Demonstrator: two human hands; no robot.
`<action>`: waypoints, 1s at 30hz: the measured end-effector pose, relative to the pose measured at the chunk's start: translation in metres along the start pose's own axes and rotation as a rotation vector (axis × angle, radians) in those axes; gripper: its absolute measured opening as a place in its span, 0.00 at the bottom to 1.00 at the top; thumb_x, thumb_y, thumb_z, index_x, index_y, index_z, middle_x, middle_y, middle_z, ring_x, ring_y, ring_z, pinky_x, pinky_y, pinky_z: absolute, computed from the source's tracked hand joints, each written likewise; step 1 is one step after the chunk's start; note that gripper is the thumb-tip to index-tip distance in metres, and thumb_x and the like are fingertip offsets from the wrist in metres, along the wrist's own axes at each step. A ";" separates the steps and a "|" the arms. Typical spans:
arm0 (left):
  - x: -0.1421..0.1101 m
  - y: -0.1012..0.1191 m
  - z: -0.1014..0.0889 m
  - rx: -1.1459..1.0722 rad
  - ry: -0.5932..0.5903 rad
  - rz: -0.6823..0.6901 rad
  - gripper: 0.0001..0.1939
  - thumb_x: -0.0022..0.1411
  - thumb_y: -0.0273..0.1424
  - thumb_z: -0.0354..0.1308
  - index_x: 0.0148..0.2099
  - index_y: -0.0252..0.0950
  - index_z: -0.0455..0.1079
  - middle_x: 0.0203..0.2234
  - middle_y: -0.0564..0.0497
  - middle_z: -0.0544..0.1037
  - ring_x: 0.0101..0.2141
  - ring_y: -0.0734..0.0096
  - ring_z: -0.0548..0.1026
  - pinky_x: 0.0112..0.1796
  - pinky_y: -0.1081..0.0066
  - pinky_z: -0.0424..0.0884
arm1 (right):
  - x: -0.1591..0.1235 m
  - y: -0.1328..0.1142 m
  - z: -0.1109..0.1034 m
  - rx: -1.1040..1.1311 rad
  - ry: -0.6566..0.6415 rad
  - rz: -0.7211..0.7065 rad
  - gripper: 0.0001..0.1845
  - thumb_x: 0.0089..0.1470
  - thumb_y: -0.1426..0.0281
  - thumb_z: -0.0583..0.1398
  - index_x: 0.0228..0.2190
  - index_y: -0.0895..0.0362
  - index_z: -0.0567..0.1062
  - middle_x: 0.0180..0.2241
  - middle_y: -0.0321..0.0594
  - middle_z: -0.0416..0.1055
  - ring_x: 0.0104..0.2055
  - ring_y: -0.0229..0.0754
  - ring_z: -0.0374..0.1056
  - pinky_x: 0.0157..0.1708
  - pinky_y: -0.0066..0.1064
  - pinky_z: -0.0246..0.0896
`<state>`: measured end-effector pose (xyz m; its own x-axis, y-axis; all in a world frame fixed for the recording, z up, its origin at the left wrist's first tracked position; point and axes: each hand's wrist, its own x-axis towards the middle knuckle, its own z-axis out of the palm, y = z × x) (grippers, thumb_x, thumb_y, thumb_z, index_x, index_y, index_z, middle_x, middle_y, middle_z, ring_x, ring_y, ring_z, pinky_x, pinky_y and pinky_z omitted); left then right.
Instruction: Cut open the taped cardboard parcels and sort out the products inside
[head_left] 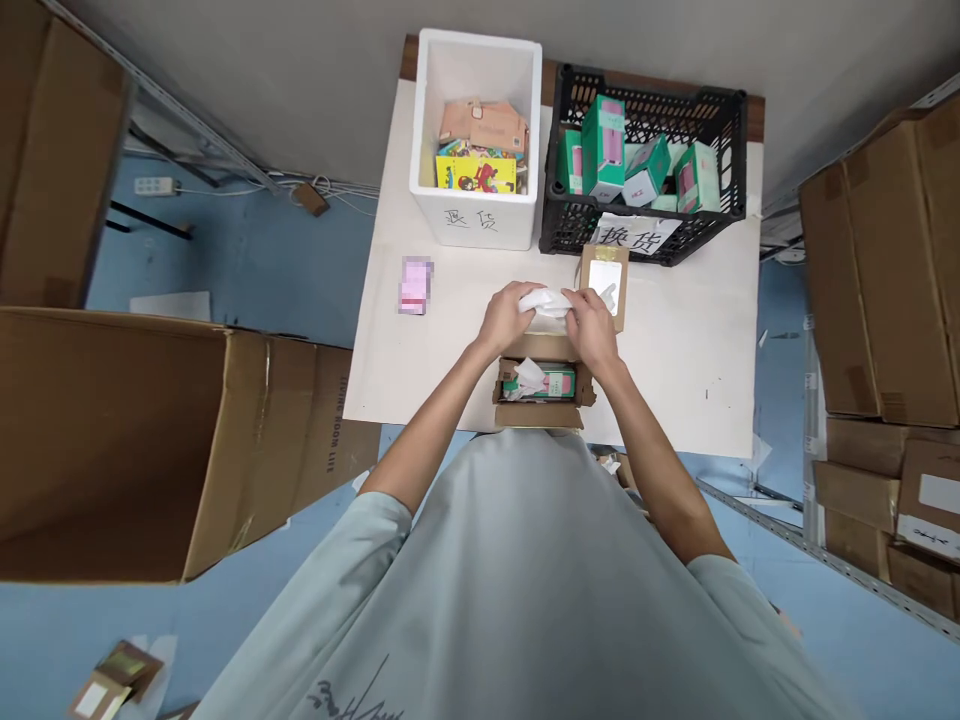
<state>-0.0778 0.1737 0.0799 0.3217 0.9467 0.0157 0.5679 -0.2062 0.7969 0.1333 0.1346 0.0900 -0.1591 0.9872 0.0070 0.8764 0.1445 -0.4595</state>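
Observation:
White crumpled paper (546,302) is stretched between my two hands above the table. My left hand (507,318) pinches its left end, and my right hand (591,325) grips the right end. Just below them, close to my body, stands an opened cardboard box (538,414) with its flaps spread. Inside it lie a green and pink product box (559,383) and another piece of white paper (529,376). Beyond my right hand, a small brown carton (604,270) with a white label leans near the black crate.
A white foam box (472,222) holding envelopes and a yellow booklet stands at the back. Beside it, a black plastic crate (645,225) holds several green boxes. A blurred pink item (416,285) lies on the left of the white table (682,370). Large cartons (281,430) flank both sides.

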 end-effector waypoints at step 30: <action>-0.078 0.016 0.146 0.573 -0.700 0.074 0.28 0.67 0.21 0.65 0.67 0.21 0.71 0.59 0.25 0.79 0.59 0.42 0.77 0.56 0.58 0.71 | -0.166 0.049 0.060 0.080 0.082 0.214 0.19 0.74 0.68 0.56 0.56 0.55 0.83 0.67 0.58 0.71 0.69 0.60 0.66 0.70 0.59 0.65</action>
<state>0.0166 0.0604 0.0028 0.6532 0.5980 -0.4645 0.7570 -0.5295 0.3829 0.1761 -0.0265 0.0132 0.0671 0.9974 -0.0275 0.8466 -0.0715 -0.5275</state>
